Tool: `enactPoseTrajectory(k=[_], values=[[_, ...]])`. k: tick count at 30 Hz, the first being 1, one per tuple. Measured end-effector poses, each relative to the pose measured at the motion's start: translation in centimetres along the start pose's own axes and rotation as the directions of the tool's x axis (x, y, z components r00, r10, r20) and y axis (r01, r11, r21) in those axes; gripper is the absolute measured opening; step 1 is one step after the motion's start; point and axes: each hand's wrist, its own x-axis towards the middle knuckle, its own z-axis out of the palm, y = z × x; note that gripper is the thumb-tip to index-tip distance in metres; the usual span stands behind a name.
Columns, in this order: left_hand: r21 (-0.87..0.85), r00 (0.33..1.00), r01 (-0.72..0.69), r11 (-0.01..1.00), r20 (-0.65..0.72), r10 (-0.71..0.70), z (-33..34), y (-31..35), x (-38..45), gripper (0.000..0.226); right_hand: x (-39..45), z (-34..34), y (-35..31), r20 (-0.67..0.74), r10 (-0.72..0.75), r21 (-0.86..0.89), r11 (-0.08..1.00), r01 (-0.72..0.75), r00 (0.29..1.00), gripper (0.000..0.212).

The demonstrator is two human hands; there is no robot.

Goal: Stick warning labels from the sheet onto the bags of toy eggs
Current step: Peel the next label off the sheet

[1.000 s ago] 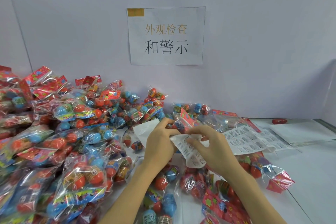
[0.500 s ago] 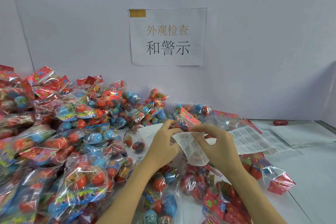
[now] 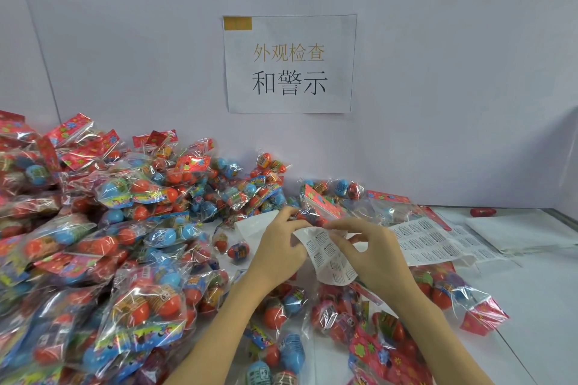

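**White table, label strip in both your hands**

A white table [image 3: 531,306] meets a pale wall bearing a printed paper sign [image 3: 289,64]. Clear bags of red and blue toy eggs [image 3: 125,244] are heaped at your left. Your left hand [image 3: 278,250] and right hand [image 3: 372,250] pinch a curled white strip of warning labels [image 3: 328,255], fingers curled. A flat label sheet [image 3: 428,241] lies just right.

We hold a label sheet [image 3: 328,255] w/ both hands: left hand [image 3: 278,255] grips its upper left edge, right hand [image 3: 372,255] pinches the top. Bags of toy eggs [image 3: 119,228] piled at left; more label sheets [image 3: 428,241] lie flat at right, wall sign [image 3: 289,64] above.
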Motion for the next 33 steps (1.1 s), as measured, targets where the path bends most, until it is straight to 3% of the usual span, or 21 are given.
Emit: enactPoseTrajectory(k=[3, 6, 13, 16, 21, 26, 33], values=[[-0.014, 0.999, 0.037, 0.999, 0.005, -0.037, -0.1, -0.1, 0.1, 0.034, 0.1, -0.1, -0.1, -0.017, -0.011, 0.053, 0.999, 0.012, 1.000, 0.024], [-0.018, 1.000, -0.014, 1.000, -0.003, 0.014, 0.1, 0.1, -0.1, 0.031, -0.1, -0.1, 0.1, 0.003, 0.007, 0.027, 1.000, -0.007, 1.000, 0.033], [-0.034, 0.998, -0.014, 0.999, 0.058, 0.016, 0.1, 0.4, -0.2, 0.036, 0.0, 0.0, 0.1, 0.025, 0.001, -0.030, 1.000, -0.001, 1.000, 0.022], [-0.078, 0.996, 0.037, 0.996, 0.082, -0.030, 0.0, 0.7, -0.3, 0.033, -0.1, 0.0, -0.1, 0.020, -0.009, -0.054, 0.999, 0.010, 1.000, 0.029], [-0.213, 0.987, 0.125, 0.969, 0.122, -0.101, -0.2, 1.2, -0.3, 0.028, -0.1, 0.0, 0.0, 0.008, -0.077, -0.125, 0.989, 0.078, 0.997, 0.016], [-0.207, 0.986, 0.156, 0.966, 0.084, -0.142, -0.4, 1.2, -0.1, 0.030, -0.2, -0.2, -0.2, -0.001, -0.168, -0.125, 0.978, 0.166, 0.986, 0.028], [-0.172, 0.993, 0.107, 0.979, 0.060, -0.099, -0.1, 1.3, -0.2, 0.029, -0.1, -0.1, -0.5, -0.009, -0.080, -0.055, 0.995, 0.079, 0.997, 0.020]])
